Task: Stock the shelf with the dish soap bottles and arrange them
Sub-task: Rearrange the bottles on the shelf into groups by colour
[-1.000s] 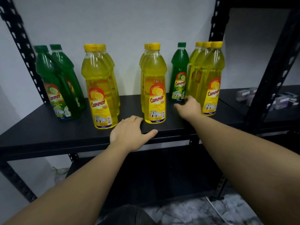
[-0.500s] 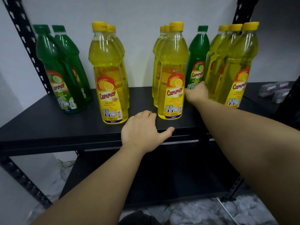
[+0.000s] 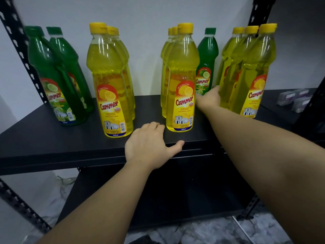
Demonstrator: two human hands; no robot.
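Dish soap bottles stand in rows on the black shelf [image 3: 52,138]. Two green lime bottles [image 3: 58,80] are at the left. A yellow lemon row [image 3: 110,81] follows, then a middle yellow row [image 3: 182,80] and a right yellow row [image 3: 253,71]. A single green bottle [image 3: 206,57] stands at the back between the middle and right rows. My right hand [image 3: 209,100] reaches between those rows and holds this green bottle at its base, thumb on its right side; the fingertips are hidden. My left hand [image 3: 149,147] rests flat on the shelf's front edge, fingers relaxed.
Black perforated uprights [image 3: 22,55] frame the shelf at left and right. A lower black shelf [image 3: 175,199] lies beneath. Small wrapped packs [image 3: 295,99] sit on a neighbouring shelf at the far right. White wall behind, marbled floor below.
My right hand has moved further back between the yellow rows to the green bottle's base. The view has moved closer. My left hand stays on the shelf edge.
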